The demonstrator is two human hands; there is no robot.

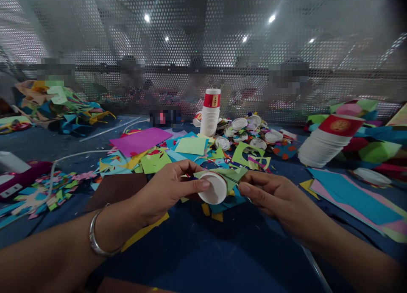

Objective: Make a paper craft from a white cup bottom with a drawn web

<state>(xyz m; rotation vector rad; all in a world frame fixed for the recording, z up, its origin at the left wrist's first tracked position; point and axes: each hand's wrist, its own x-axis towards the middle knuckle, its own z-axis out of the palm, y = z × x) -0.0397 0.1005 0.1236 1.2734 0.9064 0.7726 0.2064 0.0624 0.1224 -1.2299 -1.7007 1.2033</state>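
Note:
My left hand (181, 182) grips a white paper cup (216, 191), with its thumb over the side and the round end turned toward me. A piece of light green paper (230, 173) lies against the far side of the cup. At the right end of that paper, my right hand (263, 191) is closed, thumb and fingers pinched on its edge. A thin dark line shows beside the right fingertips, too small to make out. Beneath both hands are scraps of blue and yellow paper (217, 216).
A stack of paper cups (210, 119) stands behind the hands; another stack (327, 142) leans at right. Coloured sheets (140, 141) and decorated discs (240, 124) cover the middle. Cut paper pieces (60, 187) and a white cable (76, 153) lie left. A perforated metal screen (203, 26) rises behind.

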